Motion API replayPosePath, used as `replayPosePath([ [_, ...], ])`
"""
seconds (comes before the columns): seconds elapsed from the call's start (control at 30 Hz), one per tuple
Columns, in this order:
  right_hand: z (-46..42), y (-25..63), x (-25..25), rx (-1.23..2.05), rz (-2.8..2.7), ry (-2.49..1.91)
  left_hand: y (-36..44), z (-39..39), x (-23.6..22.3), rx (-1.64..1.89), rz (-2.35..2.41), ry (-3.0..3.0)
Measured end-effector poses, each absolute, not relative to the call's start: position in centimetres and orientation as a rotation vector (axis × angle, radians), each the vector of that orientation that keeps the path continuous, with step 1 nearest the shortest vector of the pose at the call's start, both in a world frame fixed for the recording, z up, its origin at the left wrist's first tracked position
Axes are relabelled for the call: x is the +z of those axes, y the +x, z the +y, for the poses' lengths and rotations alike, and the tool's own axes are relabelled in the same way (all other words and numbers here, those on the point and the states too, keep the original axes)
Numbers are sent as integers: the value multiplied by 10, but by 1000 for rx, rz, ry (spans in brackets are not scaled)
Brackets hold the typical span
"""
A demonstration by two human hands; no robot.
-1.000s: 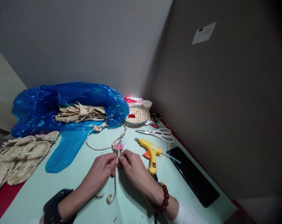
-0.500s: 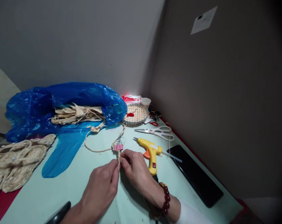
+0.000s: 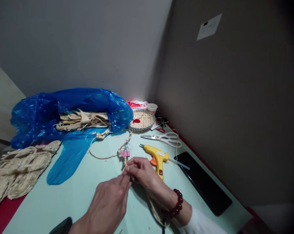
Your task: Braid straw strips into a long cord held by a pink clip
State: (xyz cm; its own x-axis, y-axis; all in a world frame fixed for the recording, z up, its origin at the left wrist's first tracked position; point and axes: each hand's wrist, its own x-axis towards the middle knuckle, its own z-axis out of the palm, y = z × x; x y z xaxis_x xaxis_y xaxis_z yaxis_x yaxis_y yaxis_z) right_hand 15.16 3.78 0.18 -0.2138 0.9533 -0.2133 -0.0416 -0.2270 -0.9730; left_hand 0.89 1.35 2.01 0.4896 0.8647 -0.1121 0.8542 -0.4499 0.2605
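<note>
A pink binder clip (image 3: 125, 153) sits on the table, clamped on a thin straw-coloured braided cord (image 3: 125, 160). Just below the clip, my right hand (image 3: 144, 174) pinches the cord between thumb and forefinger. My left hand (image 3: 110, 198) is closed on the cord's near end, its fingertips touching those of the right hand. The strands between the fingers are mostly hidden. A loop of finished cord (image 3: 108, 158) curves away behind the clip. A loose pale strand (image 3: 153, 208) trails under my right wrist.
Right of my hands lie a yellow glue gun (image 3: 158, 157), white-handled scissors (image 3: 165, 139) and a black flat device (image 3: 205, 185). Behind stand a woven basket (image 3: 143, 120) and a cup (image 3: 152, 107). Left are a blue plastic bag (image 3: 39, 113) holding dried straw (image 3: 83, 120), and woven straw slippers (image 3: 22, 175).
My hands have shifted slightly right and my left hand lower, still on the cord. A pale strand under my right wrist now shows more. The view has tilted slightly.
</note>
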Motion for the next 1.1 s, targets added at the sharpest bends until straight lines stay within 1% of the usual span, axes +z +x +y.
replayPosePath([
  [0.07, 38, 152, 0, 1537, -1212, -1221, 0, 22, 23, 296, 1491, 2349],
  [0.13, 38, 152, -2, 1500, -1243, -1235, -5, 36, 23, 561, 1502, 2054],
  [0.17, 38, 153, -4, 1481, -1266, -1243, -6, 42, 21, 614, 1434, 1851],
  [0.3, 40, 157, -5, 1389, -1400, -1286, -1, 59, 7, 462, 1196, 1544],
  [0.37, 39, 160, -2, 1320, -1494, -1316, 1, 59, 1, 469, 1157, 1477],
  [0.63, 33, 163, 11, 969, -1793, -1481, -3, 58, 3, 596, 1206, 1421],
  [0.93, 28, 165, 21, 773, -1994, -1564, 5, 60, 5, 512, 1243, 1316],
  [1.1, 24, 167, 22, 622, -1997, -1645, 6, 56, 5, 571, 1249, 1320],
])
